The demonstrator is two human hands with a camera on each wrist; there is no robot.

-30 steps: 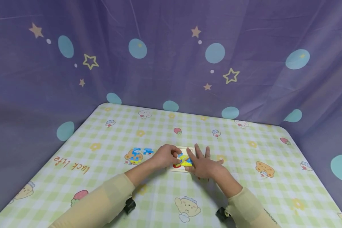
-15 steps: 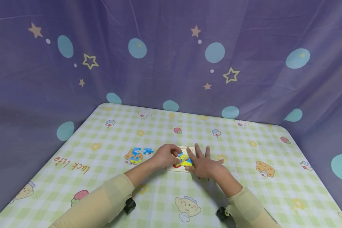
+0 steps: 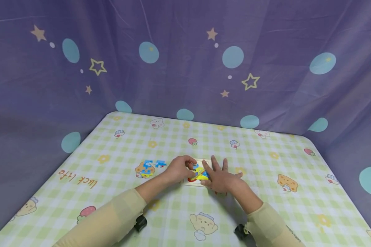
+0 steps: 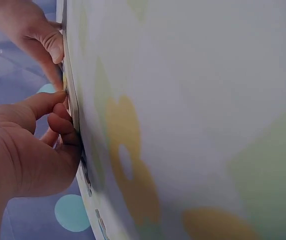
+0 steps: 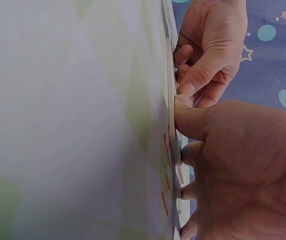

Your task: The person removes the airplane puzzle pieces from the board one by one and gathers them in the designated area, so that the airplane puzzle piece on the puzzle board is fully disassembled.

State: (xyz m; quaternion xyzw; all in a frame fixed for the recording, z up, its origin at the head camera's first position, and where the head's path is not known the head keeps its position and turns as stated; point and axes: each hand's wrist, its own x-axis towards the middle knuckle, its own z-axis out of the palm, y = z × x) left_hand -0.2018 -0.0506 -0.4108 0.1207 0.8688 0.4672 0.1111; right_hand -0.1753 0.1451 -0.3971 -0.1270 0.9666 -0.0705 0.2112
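Note:
A small jigsaw puzzle board (image 3: 193, 184) with a pale wooden rim lies on the table, partly covered by both hands. Colourful pieces (image 3: 202, 175) in yellow, blue and red lie in it. My left hand (image 3: 177, 169) is at the board's left part, its curled fingers and thumb pinching a puzzle piece that is mostly hidden. Across the right part, my right hand (image 3: 222, 180) rests with its fingers spread and straight, fingertips down on the board. In the right wrist view, the right thumb (image 5: 190, 120) lies at the board's edge, close to the left thumb.
Several loose blue and yellow puzzle pieces (image 3: 147, 163) lie on the table left of the board. A green-and-white checked tablecloth (image 3: 173, 216) with printed cartoon figures covers the table. A purple curtain (image 3: 185, 85) with stars and blue ovals hangs behind and at both sides.
The left fingers shift very slightly at the board's left part. The right hand and the loose pieces stay where they were.

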